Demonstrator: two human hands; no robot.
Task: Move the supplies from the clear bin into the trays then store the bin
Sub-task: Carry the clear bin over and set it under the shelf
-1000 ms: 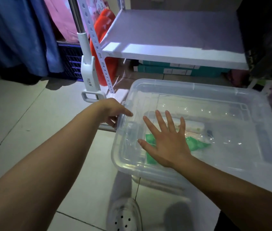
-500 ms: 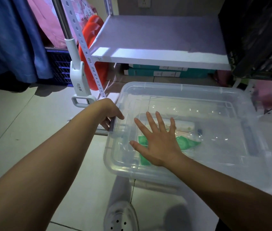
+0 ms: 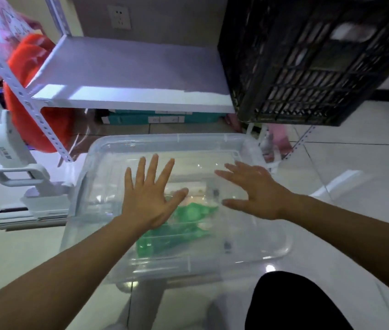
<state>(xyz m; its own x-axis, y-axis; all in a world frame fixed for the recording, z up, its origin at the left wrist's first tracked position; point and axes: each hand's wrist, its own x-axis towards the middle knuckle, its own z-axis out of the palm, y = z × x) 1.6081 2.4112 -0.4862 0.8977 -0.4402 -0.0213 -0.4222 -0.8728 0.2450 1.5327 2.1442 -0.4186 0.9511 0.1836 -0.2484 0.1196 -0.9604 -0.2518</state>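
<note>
The clear bin (image 3: pixel 179 206) sits on the floor (image 3: pixel 355 210) in front of a white shelf (image 3: pixel 129 75), its lid (image 3: pixel 236 234) apparently still on, with green supplies (image 3: pixel 184 225) and some paler items showing blurred through the plastic. The risk, as I judge it, is the lid: it looks smooth and springy, so flat palms could slide across it, or a corner could pop free suddenly and jolt the contents. The black crate (image 3: pixel 307 55) overhanging the far right corner could also be knocked if the lid swings up. Both hands are spread wide, grasping nothing. The left hand (image 3: pixel 148 194) and right hand (image 3: pixel 253 191) hang over the lid; whether they touch it I cannot tell.
</note>
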